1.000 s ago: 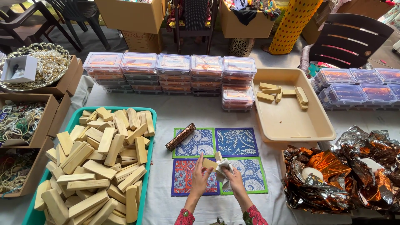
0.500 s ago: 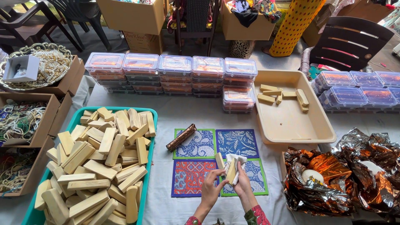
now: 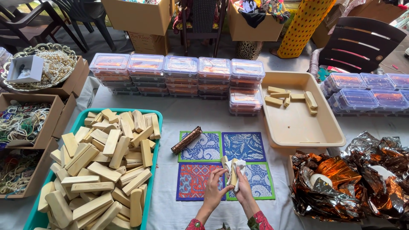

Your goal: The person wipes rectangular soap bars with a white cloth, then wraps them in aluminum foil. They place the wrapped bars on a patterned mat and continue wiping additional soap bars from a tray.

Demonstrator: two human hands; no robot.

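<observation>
My left hand and my right hand meet over the patterned cloth mats near the table's front edge. Together they grip a pale wooden block held upright, with a white cloth wrapped about it. A foil-wrapped brown stick lies slanted on the far-left mat. The teal tray at left is heaped with bare wooden blocks. The beige tray at right holds several blocks at its far end.
Stacks of clear lidded boxes line the back, with more at the far right. Crumpled copper foil lies at right. Cardboard boxes of beads and a bead basket stand left. Chairs and cartons stand beyond the table.
My hands have stayed over the near mats, shifting slightly right, and turned the block from a slant to upright while working the white cloth around it.
</observation>
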